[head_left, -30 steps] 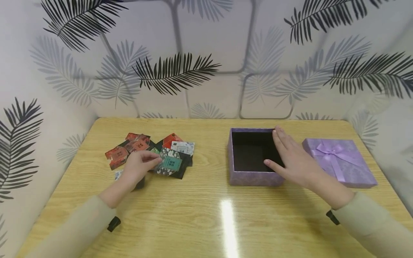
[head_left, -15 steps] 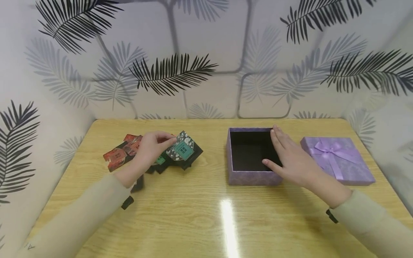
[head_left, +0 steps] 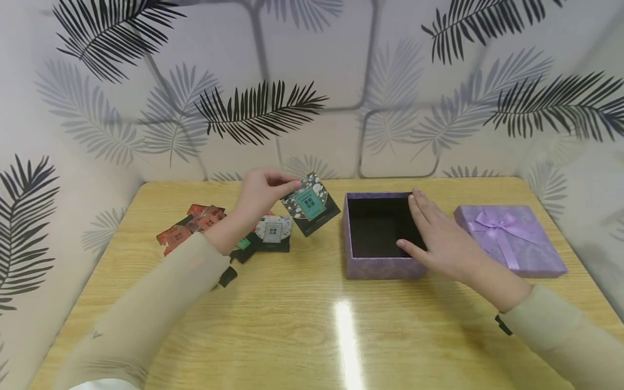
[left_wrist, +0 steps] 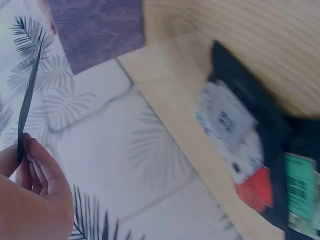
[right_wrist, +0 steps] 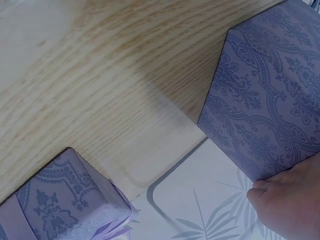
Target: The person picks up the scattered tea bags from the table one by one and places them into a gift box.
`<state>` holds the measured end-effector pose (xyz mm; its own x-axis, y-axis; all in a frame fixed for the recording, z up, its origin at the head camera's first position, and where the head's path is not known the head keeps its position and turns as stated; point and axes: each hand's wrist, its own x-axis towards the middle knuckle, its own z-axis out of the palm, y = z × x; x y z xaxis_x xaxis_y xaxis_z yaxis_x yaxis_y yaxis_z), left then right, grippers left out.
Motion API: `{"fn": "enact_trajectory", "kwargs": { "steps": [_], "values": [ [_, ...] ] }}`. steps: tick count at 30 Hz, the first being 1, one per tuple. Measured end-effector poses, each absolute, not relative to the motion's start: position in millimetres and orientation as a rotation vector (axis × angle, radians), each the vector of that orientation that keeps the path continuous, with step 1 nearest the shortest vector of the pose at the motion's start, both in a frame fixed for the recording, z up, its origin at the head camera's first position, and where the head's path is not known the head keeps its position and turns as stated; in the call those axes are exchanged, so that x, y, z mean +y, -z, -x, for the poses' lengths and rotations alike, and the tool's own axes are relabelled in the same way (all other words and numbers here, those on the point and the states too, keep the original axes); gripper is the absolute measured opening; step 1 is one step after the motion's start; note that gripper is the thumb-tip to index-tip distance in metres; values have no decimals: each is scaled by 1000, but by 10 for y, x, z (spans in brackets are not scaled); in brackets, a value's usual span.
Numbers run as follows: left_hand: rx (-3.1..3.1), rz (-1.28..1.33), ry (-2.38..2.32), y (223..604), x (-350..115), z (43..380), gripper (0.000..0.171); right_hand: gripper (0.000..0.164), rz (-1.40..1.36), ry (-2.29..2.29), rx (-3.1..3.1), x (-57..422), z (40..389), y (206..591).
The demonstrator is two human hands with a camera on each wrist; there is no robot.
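My left hand [head_left: 258,196] pinches a flat square sachet [head_left: 310,205] by its upper left corner, thumb against fingers. The sachet is black with a floral print and a teal label, and it hangs tilted just left of the box. In the left wrist view the sachet [left_wrist: 30,95] shows edge-on, thin and dark. My right hand [head_left: 446,244] rests on the right rim of an open purple box [head_left: 380,269], fingers straight and thumb over the opening. The box is black inside. From the right wrist, the patterned box wall [right_wrist: 265,85] meets the hand [right_wrist: 290,200].
Several more sachets [head_left: 273,233] lie in a loose pile at left, with red, green and white prints, partly behind the left forearm. A purple lid [head_left: 531,238] with a ribbon bow lies right of the box. Leaf-patterned cloth [head_left: 322,143] backs the wooden table [head_left: 292,325].
My left hand has lifted the teal-labelled sachet from the pile and carried it right and up toward the box, uncovering a white-printed sachet. The right hand stays on the box rim.
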<state>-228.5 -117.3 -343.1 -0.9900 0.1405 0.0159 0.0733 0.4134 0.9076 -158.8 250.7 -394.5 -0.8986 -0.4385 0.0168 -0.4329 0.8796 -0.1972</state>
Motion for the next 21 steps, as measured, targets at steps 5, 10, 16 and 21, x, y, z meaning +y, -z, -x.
{"fn": "enact_trajectory", "kwargs": {
  "steps": [5,10,16,21],
  "values": [
    [2549,-235,-1689,3353,-929,2362,23,97,708,327,3018,2511,1585,3948],
    [2552,-300,-1686,3314,-684,2436,21,97,709,323,3025,2510,1583,3959],
    [2536,-430,-1608,3293,-399,2486,18,96,696,307,3032,2505,1582,3971],
    [2564,-571,-1388,3318,-206,2514,15,95,708,322,3049,2512,1590,3975]
  ]
}}
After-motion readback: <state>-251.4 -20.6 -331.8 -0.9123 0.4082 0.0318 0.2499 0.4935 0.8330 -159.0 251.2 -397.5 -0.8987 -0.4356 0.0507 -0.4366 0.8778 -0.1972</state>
